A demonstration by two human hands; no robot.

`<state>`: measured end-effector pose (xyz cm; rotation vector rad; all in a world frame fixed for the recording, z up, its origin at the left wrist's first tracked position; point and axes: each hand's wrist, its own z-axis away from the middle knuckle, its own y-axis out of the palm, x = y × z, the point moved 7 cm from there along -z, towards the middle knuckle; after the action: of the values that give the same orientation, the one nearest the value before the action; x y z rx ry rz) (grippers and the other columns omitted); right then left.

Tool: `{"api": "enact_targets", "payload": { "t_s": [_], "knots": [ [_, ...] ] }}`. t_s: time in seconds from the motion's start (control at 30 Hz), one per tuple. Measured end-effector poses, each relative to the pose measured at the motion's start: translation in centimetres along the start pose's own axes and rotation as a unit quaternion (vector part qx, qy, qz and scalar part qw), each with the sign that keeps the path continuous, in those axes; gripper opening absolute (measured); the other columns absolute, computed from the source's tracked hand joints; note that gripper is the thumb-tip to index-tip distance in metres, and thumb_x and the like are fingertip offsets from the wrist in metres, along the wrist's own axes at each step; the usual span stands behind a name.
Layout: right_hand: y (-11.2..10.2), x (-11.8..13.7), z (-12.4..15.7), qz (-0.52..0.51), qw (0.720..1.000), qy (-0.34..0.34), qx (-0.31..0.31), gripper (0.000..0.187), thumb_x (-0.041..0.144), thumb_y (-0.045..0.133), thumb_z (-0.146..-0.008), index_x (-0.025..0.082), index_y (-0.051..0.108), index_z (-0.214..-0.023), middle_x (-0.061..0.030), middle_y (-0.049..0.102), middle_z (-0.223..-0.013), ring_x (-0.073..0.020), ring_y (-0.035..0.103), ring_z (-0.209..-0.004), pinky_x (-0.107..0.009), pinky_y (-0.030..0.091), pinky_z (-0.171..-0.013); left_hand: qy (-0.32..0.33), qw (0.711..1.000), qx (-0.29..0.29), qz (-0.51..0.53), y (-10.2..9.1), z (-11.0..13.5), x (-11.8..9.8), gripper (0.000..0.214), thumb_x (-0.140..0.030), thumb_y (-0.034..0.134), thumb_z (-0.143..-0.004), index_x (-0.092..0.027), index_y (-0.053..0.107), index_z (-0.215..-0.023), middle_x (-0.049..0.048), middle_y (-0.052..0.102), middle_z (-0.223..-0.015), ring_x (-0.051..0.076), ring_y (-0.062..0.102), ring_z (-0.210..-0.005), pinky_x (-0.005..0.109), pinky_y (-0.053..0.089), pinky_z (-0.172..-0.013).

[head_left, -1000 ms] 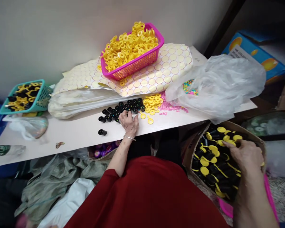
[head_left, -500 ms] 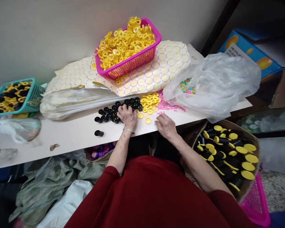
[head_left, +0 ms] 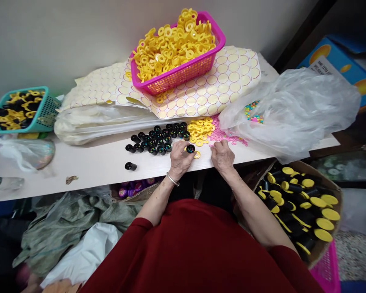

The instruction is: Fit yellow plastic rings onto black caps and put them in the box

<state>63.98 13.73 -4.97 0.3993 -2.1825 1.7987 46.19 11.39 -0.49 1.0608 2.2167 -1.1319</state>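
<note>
Head view: left hand (head_left: 179,159) grips black cup (head_left: 190,149), mouth up, axis roughly upright; right hand (head_left: 223,156) apart, on cup's right, fingers bunched near pink beads (head_left: 221,133), grasp unclear.

Black cylindrical cup (head_left: 190,149), held in the left hand (head_left: 179,158), its open mouth turned upward and multicoloured bits visible inside. Yellow ring-shaped piece (head_left: 197,155), partly hidden, lies between the hands. Small pink beads (head_left: 222,133) lie scattered beside the right hand (head_left: 223,157).

Left hand (head_left: 181,159) gripping, right hand (head_left: 222,156) curled; forearms (head_left: 157,200) extended, angled inward
</note>
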Motion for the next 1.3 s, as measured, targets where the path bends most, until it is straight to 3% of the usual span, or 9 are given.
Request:
{"api": "enact_targets", "payload": {
  "t_s": [0.3,0.43,0.6,0.8,0.87,0.97,1.07,1.2,1.3],
  "knots": [
    [-0.2,0.5,0.4,-0.013,0.998,-0.054,-0.038,0.026,0.026,0.038,-0.092,0.014,0.061,-0.089,-0.0091,0.053,-0.096,-0.0146,0.046,-0.071,-0.026,0.028,-0.055,-0.048,0.998,0.019,0.019,0.3,1.3,1.3,0.022,-0.031,0.07,-0.068,-0.019,0.061,-0.084,0.0037,0.065,-0.082,0.017,0.058,-0.081,0.033,0.047,-0.078],
    [0.2,4.1,1.8,-0.027,0.984,-0.174,0.023,0.028,0.038,0.044,-0.09,0.016,0.062,-0.091,-0.0095,0.055,-0.096,-0.0177,0.05,-0.082,-0.027,0.036,-0.065,-0.08,0.996,0.034,0.013,-0.4,2.5,2.4,0.023,-0.03,0.071,-0.065,-0.018,0.062,-0.083,0.0032,0.065,-0.08,0.016,0.056,-0.077,0.03,0.046,-0.072],
    [1.2,6.3,2.2,0.028,0.972,-0.219,0.085,0.024,0.032,0.046,-0.088,0.014,0.062,-0.093,-0.013,0.057,-0.093,-0.0218,0.049,-0.084,-0.03,0.037,-0.068,-0.12,0.991,0.062,0.026,-0.1,3.5,3.2,0.021,-0.028,0.071,-0.063,-0.018,0.062,-0.08,0.0009,0.063,-0.075,0.014,0.054,-0.07,0.027,0.045,-0.068],
    [0.4,3.6,2.0,-0.15,0.975,-0.136,0.091,0.025,0.024,0.039,-0.087,0.015,0.06,-0.077,-0.0095,0.058,-0.074,-0.0175,0.052,-0.071,-0.029,0.041,-0.065,-0.131,0.984,0.087,0.086,2.2,3.7,2.3,0.024,-0.027,0.073,-0.062,-0.017,0.063,-0.082,0.0022,0.064,-0.079,0.013,0.056,-0.072,0.027,0.047,-0.067],
    [-0.1,1.4,1.9,-0.333,0.939,-0.021,0.085,0.025,0.033,0.042,-0.087,0.017,0.059,-0.076,-0.0047,0.057,-0.065,-0.0144,0.052,-0.061,-0.028,0.044,-0.06,-0.134,0.981,0.102,0.098,3.0,3.4,2.0,0.028,-0.028,0.075,-0.061,-0.017,0.064,-0.084,0.0033,0.064,-0.081,0.014,0.057,-0.074,0.028,0.048,-0.068],
    [-0.4,-0.6,3.0,-0.586,0.791,0.139,0.109,0.026,0.043,0.057,-0.08,0.017,0.06,-0.078,-0.0013,0.06,-0.062,-0.0109,0.053,-0.052,-0.025,0.046,-0.051,-0.122,0.98,0.108,0.116,2.9,2.8,1.3,0.04,-0.031,0.08,-0.055,-0.018,0.065,-0.09,0.007,0.065,-0.096,0.019,0.058,-0.091,0.033,0.049,-0.076],
    [-1.4,0.2,4.5,-0.697,0.673,0.187,0.161,0.026,0.04,0.07,-0.07,0.016,0.062,-0.073,-0.0035,0.066,-0.066,-0.0094,0.055,-0.051,-0.022,0.045,-0.046,-0.168,0.965,0.081,0.184,1.3,2.3,0.5,0.044,-0.036,0.078,-0.058,-0.018,0.065,-0.096,0.0082,0.063,-0.101,0.019,0.057,-0.093,0.03,0.049,-0.072],
    [-2.0,3.0,6.7,-0.72,0.621,0.178,0.252,0.027,0.039,0.073,-0.068,0.014,0.065,-0.075,-0.0043,0.066,-0.065,-0.0089,0.053,-0.046,-0.021,0.043,-0.041,-0.306,0.88,0.133,0.339,0.7,3.2,-1.4,0.044,-0.043,0.077,-0.062,-0.015,0.065,-0.093,0.0019,0.062,-0.075,0.009,0.056,-0.062,0.022,0.047,-0.058],
    [-1.3,4.3,8.0,-0.707,0.632,0.178,0.264,0.03,0.043,0.071,-0.07,0.015,0.065,-0.079,-0.0028,0.064,-0.063,-0.0089,0.054,-0.046,-0.021,0.043,-0.041,-0.365,0.838,0.18,0.363,0.9,4.1,-2.5,0.038,-0.045,0.078,-0.059,-0.012,0.065,-0.074,-0.0003,0.06,-0.061,0.006,0.05,-0.049,0.019,0.042,-0.047]
  ]
}}
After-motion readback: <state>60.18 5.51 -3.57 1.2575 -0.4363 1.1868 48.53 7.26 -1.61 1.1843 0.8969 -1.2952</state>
